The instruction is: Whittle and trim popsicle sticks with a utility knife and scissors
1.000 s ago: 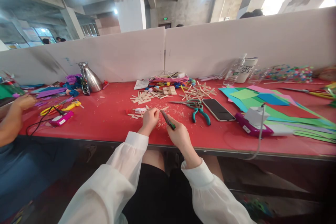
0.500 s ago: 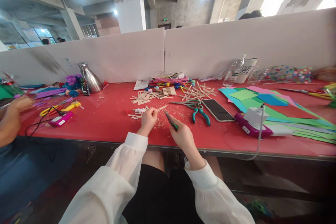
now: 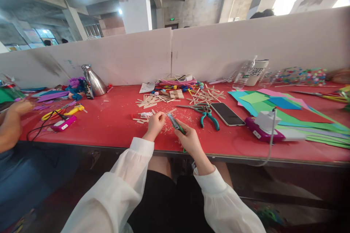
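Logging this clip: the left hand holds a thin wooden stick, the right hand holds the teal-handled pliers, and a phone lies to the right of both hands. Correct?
Not quite: the right hand holds a utility knife. The head view shows the teal-handled pliers lying on the red table.

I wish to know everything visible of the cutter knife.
The cutter knife is slim, with a grey, metal-looking blade end and green on its handle. The right hand grips the handle; the tip points forward and leftward above the red table, close to the thin wooden stick in the left hand. Whether they touch is unclear.
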Available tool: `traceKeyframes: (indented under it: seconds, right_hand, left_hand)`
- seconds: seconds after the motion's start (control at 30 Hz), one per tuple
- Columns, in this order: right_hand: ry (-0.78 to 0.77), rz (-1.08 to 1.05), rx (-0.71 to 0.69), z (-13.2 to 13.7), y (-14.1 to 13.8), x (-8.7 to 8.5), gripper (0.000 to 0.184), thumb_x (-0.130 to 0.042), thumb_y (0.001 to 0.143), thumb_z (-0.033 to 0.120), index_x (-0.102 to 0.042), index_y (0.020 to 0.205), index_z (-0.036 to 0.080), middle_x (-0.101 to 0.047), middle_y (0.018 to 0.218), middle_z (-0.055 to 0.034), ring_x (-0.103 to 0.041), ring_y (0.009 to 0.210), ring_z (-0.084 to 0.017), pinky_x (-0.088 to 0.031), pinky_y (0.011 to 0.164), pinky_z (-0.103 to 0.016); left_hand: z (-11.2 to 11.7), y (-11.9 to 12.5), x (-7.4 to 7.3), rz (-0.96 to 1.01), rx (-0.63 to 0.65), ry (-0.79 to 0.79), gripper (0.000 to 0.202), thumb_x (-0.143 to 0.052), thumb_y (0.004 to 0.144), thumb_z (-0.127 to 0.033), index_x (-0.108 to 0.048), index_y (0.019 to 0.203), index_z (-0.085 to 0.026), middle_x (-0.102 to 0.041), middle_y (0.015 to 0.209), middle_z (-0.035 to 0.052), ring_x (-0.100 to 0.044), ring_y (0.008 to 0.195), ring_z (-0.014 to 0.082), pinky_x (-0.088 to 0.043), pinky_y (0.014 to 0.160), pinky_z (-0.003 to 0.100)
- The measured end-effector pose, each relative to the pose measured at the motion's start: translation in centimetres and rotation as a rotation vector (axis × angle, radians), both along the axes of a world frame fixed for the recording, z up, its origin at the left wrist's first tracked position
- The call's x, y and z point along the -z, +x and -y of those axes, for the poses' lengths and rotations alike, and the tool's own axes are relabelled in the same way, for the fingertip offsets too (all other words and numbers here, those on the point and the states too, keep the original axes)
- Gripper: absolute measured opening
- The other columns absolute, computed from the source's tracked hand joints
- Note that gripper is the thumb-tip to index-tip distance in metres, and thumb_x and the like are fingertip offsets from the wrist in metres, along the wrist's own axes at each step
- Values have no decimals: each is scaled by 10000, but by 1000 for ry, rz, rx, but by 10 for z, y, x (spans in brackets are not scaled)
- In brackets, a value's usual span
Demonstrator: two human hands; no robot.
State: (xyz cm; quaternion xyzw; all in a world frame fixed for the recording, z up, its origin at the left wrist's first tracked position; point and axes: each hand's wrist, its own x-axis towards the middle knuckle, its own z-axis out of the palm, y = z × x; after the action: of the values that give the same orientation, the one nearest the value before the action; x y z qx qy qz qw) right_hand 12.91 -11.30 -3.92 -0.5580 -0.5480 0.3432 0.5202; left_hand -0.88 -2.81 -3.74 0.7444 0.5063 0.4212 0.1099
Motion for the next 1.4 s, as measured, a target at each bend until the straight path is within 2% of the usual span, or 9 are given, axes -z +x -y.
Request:
traceKeyframes:
  seconds: [0.13, 0.3, 0.5, 0.7, 0.87, 1.27, 1.4]
  right_hand:
    - [-7, 83, -8, 0, -1, 0, 557, -461, 722, 249, -511, 1268, 146, -620, 518, 28, -463, 354, -110, -402, 391, -222]
    - [-13, 241, 59, 1, -4, -5, 522, -477, 688, 203, -584, 1199, 197, -709, 740, -43, -583, 526, -163, -432, 523, -251]
    - [-44, 349, 130, 4, -10, -10, 541, -478, 682, 182, -576, 1210, 242, -695, 667, -60, -615, 594, -222, -402, 522, -270]
    - [5, 251, 75, -2, -3, 0, 507, -469, 702, 216, -585, 1195, 195, -689, 692, -24, -586, 529, -167, -425, 498, -244]
    - [34, 128, 41, -4, 0, 6, 544, -467, 714, 256, -538, 1243, 149, -630, 554, 19, -524, 430, -133, -429, 450, -232]
    - [-7, -57, -26, -3, -1, 7, 571, -498, 706, 264, -514, 1261, 129, -432, 373, 93, -417, 306, -102, -377, 344, -211]
    - [-10, -87, -14, -2, -2, 7, 574, -499, 709, 261, -504, 1268, 134, -409, 363, 102, -403, 302, -97, -378, 344, -210]
  left_hand:
    - [0, 1, 0, -36, -2, 9, 194, -446, 821, -215, -611, 729, -171, -610, 602, 5, -555, 577, 132, -377, 560, 213]
    - [0, 2, 0, -106, -37, 35, 162, -464, 794, -151, -607, 722, -174, -626, 677, 25, -569, 670, 151, -377, 621, 225]
    - [2, 3, 0, -158, -76, 45, 188, -450, 795, -143, -599, 685, -176, -623, 679, 39, -566, 698, 170, -360, 625, 239]
    - [2, 1, -1, -116, -102, 11, 200, -444, 804, -173, -612, 697, -175, -624, 636, 28, -558, 620, 154, -339, 576, 227]
    - [-1, -1, 1, -64, -83, -11, 205, -438, 802, -186, -628, 725, -171, -624, 626, 24, -555, 602, 147, -355, 583, 221]
    - [-2, 0, 2, 17, -9, -18, 197, -448, 801, -236, -614, 717, -172, -602, 599, 8, -537, 573, 134, -374, 573, 214]
    - [-1, 1, 1, 37, 13, -28, 191, -455, 800, -250, -603, 705, -177, -601, 589, 1, -537, 556, 128, -372, 560, 211]
